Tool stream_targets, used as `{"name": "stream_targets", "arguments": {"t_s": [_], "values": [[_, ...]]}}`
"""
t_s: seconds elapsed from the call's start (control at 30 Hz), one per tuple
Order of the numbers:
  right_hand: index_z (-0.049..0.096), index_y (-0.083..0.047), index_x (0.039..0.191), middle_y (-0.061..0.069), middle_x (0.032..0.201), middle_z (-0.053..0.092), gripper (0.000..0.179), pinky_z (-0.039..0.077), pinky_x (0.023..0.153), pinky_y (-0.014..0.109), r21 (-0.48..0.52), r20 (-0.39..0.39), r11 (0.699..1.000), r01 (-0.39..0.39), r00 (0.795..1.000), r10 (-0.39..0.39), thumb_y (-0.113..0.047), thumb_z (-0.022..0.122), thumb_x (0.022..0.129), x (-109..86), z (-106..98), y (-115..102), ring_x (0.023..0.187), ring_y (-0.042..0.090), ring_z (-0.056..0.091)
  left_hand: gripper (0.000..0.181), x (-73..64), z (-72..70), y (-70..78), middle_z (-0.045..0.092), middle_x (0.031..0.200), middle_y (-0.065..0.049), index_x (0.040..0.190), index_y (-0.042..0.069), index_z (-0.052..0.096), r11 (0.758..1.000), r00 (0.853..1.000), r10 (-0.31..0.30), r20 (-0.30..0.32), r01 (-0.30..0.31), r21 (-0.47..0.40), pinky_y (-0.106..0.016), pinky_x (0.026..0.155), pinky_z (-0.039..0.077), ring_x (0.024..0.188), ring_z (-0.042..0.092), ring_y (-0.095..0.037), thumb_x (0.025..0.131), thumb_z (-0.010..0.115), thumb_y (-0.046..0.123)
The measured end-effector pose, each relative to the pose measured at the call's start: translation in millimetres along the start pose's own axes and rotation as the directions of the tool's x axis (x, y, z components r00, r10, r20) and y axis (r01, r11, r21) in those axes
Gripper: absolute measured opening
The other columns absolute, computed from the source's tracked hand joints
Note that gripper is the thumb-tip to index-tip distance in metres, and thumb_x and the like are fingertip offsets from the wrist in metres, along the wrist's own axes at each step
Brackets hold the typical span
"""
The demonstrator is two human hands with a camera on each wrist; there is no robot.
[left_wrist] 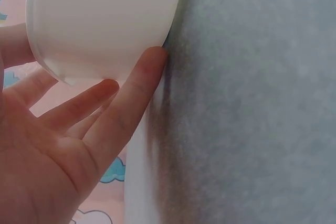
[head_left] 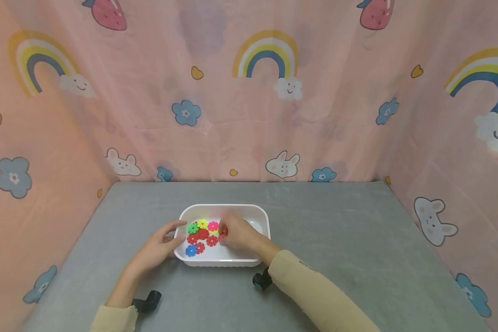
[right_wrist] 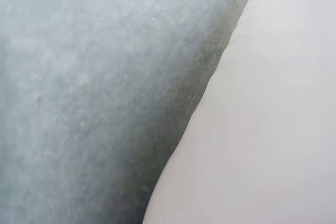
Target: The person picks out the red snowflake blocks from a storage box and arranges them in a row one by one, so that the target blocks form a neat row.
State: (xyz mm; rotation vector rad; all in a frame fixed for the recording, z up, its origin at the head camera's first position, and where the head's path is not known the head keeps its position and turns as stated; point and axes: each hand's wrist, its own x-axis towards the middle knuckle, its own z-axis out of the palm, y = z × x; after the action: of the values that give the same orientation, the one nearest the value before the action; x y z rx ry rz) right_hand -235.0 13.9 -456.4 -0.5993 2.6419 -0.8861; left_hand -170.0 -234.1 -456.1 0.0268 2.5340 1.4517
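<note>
Head view shows us a smooth white tray (head_left: 217, 263) with rounded corners on the mottled grey table (head_left: 336, 240); in it lie flat, notched discs (head_left: 212, 240) of several colours. The left hand (head_left: 159, 246) grips the tray's left end; the right hand (head_left: 241, 234), curled, pinches a red disc (head_left: 223, 233) inside.

The grey tabletop (head_left: 336, 230) had a faintly mottled surface and a straight far edge — and directly on it, slightly left of centre, stood a white tray (head_left: 224, 263) with rounded corners.
</note>
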Motion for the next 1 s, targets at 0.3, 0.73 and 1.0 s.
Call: {"name": "stream_targets", "arguments": {"t_s": [0.3, 0.73, 1.0], "values": [[0.069, -0.012, 0.086, -0.002, 0.080, 0.060, 0.013, 0.051, 0.071, 0.025, 0.014, 0.061, 0.999, 0.035, 0.998, -0.036, -0.003, 0.078, 0.087, -5.8, -11.4, -1.4, 0.080, 0.016, 0.056, 0.055, -0.4, -0.4, 1.9, 0.029, 0.161, -0.022, 0.151, 0.020, 0.045, 1.000, 1.000, -0.008, -0.002, 0.008, 0.018, -0.045, 0.093, 0.057, 0.127, 0.057, -0.040, 0.101, 0.062, 0.036], [0.071, -0.011, 0.082, -0.002, 0.077, 0.062, 0.011, 0.051, 0.065, 0.024, 0.084, 0.023, 0.992, 0.092, 0.995, -0.094, -0.002, 0.076, 0.086, -22.7, -34.9, -0.7, 0.074, 0.016, 0.057, 0.055, 0.6, 0.5, 0.9, 0.030, 0.161, -0.023, 0.151, 0.019, 0.044, 1.000, 1.000, 0.003, -0.002, -0.003, 0.031, -0.044, 0.092, 0.057, 0.126, 0.058, -0.040, 0.102, 0.062, 0.035], [0.072, -0.012, 0.088, -0.002, 0.082, 0.064, 0.008, 0.055, 0.065, 0.026, 0.157, -0.039, 0.982, 0.100, 0.995, -0.095, -0.004, 0.076, 0.089, -38.3, -57.1, 0.7, 0.076, 0.018, 0.060, 0.054, -0.2, 0.7, 0.4, 0.029, 0.160, -0.023, 0.151, 0.018, 0.045, 1.000, 1.000, 0.014, -0.003, -0.014, 0.012, -0.042, 0.090, 0.058, 0.128, 0.057, -0.041, 0.102, 0.062, 0.033]]}}
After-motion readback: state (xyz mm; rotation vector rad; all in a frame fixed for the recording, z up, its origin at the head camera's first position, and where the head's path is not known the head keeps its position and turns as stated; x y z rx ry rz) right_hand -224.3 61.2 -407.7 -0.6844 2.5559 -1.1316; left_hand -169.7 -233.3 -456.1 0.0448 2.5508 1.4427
